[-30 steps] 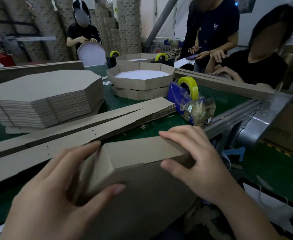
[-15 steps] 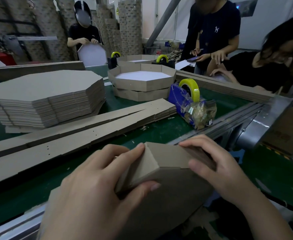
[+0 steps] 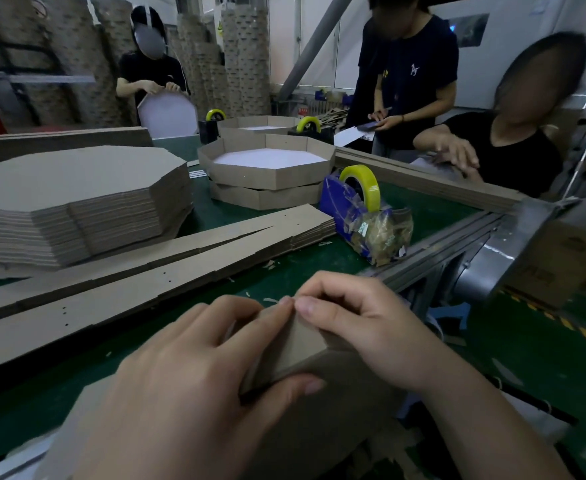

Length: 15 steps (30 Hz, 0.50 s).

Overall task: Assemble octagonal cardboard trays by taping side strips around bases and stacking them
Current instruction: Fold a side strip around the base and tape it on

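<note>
Left hand (image 3: 194, 386) grips a strip (image 3: 298, 348) at lower centre; right hand (image 3: 364, 327) pinches its edge. Probably wrapping a base (image 3: 319, 427); taping needs one hand freed next.

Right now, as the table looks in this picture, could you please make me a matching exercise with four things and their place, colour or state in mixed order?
Things:
1. pile of flat bases
2. finished trays
3. tape dispenser
4. cardboard piece

States:
A. blue, carrying a yellow roll
B. held between the left hand and the right hand
C. two stacked, the top one white inside
D. tall, on the left of the green table

Pairs: 1-D, 2-C, 3-A, 4-B
</note>
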Available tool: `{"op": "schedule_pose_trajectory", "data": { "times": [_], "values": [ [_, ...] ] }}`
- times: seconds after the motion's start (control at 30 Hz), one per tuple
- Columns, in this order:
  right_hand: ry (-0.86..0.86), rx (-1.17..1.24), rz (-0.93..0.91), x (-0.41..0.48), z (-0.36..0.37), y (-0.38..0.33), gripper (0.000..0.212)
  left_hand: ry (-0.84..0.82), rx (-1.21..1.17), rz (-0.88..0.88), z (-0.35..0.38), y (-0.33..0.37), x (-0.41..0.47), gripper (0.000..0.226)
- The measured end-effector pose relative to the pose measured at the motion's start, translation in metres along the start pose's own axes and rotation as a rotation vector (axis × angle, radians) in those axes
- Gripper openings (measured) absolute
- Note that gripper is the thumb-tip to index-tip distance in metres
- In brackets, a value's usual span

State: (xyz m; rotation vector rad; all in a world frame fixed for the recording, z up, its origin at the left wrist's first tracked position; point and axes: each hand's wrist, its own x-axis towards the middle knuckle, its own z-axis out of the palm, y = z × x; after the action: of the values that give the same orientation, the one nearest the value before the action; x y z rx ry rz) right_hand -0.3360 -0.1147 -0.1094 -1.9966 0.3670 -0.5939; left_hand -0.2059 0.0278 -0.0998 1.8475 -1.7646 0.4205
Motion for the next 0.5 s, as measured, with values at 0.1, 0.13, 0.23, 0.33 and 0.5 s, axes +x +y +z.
{"op": "schedule_pose_trajectory", "data": {
  "times": [0.1, 0.13, 0.23, 0.33, 0.5],
  "values": [
    [0.108, -0.037, -0.024, 0.009, -0.014, 0.004, 0.023, -0.039, 0.028, 0.000, 0.002, -0.001, 0.001, 0.058],
    [0.205, -0.072, -0.015, 0.016, -0.025, 0.009, 0.021, -0.058, 0.058, 0.007, 0.002, -0.002, 0.001, 0.057],
    [0.583, -0.195, 0.108, 0.045, -0.072, 0.033, 0.012, -0.094, 0.123, 0.010, 0.002, -0.003, 0.003, 0.053],
    [0.761, -0.327, 0.350, 0.074, -0.124, 0.064, 0.012, -0.094, 0.115, 0.004, 0.002, -0.004, 0.004, 0.052],
    [0.675, -0.294, 0.607, 0.102, -0.151, 0.090, 0.029, -0.088, 0.103, 0.015, 0.002, -0.005, 0.004, 0.051]
  ]
}}
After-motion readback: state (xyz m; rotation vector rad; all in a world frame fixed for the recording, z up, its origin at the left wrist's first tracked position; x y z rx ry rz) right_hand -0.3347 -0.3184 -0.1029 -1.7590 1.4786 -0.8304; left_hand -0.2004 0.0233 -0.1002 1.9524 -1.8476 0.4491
